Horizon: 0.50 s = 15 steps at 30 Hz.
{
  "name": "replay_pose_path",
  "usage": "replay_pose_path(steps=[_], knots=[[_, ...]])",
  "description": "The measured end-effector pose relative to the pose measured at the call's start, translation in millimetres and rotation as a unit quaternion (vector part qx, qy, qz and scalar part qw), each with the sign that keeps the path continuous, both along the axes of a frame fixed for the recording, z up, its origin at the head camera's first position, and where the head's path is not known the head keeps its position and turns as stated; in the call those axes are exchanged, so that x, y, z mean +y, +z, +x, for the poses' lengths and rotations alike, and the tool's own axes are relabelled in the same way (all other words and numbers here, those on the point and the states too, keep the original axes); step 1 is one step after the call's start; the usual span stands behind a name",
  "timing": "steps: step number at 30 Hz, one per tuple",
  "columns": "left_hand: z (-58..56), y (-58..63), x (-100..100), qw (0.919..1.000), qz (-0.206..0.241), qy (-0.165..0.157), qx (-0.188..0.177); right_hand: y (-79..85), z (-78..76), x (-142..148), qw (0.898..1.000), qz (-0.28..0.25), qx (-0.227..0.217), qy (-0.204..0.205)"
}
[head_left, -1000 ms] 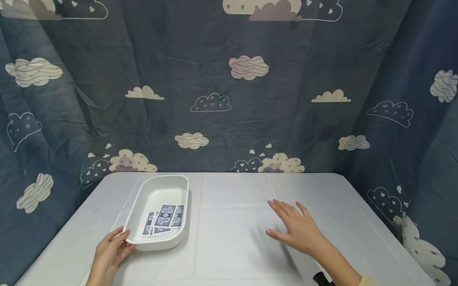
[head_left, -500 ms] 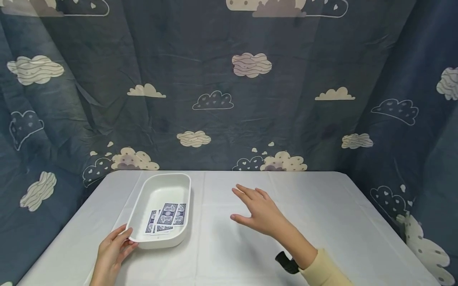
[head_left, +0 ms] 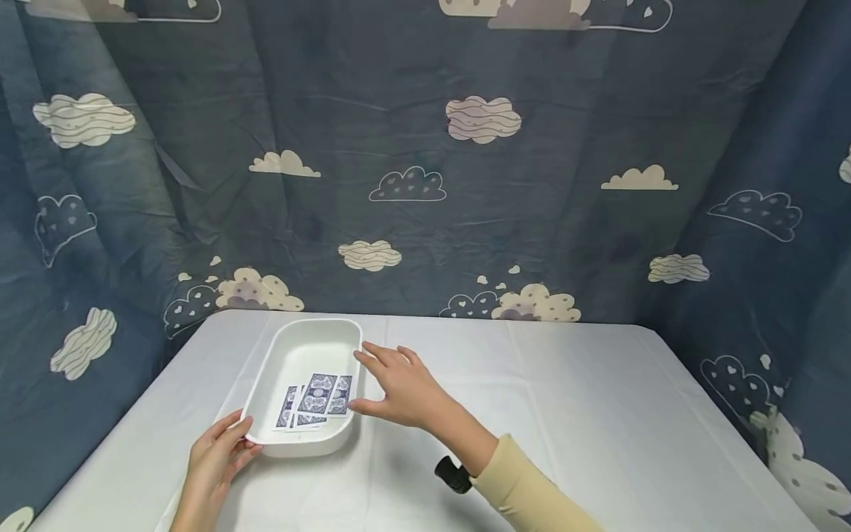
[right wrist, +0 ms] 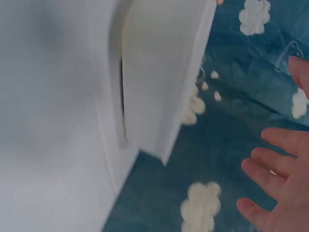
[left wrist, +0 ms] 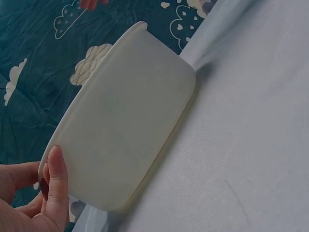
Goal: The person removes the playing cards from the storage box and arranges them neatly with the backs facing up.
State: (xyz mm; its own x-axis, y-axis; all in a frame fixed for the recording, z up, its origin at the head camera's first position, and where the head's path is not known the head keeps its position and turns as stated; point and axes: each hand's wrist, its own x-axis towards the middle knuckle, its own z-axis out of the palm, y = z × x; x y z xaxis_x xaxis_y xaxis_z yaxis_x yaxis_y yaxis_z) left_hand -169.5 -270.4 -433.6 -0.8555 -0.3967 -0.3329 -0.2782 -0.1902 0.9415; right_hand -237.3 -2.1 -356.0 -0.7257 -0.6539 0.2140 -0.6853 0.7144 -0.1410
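Head view: we see the white tray [head_left: 306, 347] on the left half of the white-covered table [head_left: 598, 414], with blue-backed cards [head_left: 318, 393] overlapping in its nearer part. Our hands are well apart, on opposite sides of the tray. Our left hand [head_left: 216, 462] pinches the rim at the near left corner. Our right hand [head_left: 405, 388] holds nothing; its fingers are spread by the right rim, and the right wrist view suggests a gap before the wall.

To steady the tray well, we judge that the right fingers should meet the rim level with the left grip, pressing evenly. Gripping one corner alone could let the tray twist and the cards slide.

We can read no brand or label on the tray. The card backs carry ornate patterns, too small for us to make out lettering. The backdrop cloth [head_left: 565, 89] shows clouds and hearts, no visible words.
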Motion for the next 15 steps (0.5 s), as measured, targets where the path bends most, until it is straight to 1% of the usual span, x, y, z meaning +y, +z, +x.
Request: replay_pose_path(steps=[2,7,12,15], knots=[[-1.4,0.5,2,1.0,0.004,-0.004,0.003,-5.4,-2.1,-12,1.0,0.008,-0.007,0.0],[-2.9,-0.2,5,1.0,0.003,-0.001,0.005,-20.1,-11.8,-42,0.999,0.031,-0.021,-0.002],[-2.7,-0.9,4,1.0,-0.006,0.006,-0.001,-36.6,-22.0,-71,0.996,0.083,-0.032,-0.02],[-2.5,-2.7,3,0.9999,-0.006,0.012,-0.003,-46.6,-24.9,-86,0.991,0.122,-0.049,-0.036]])
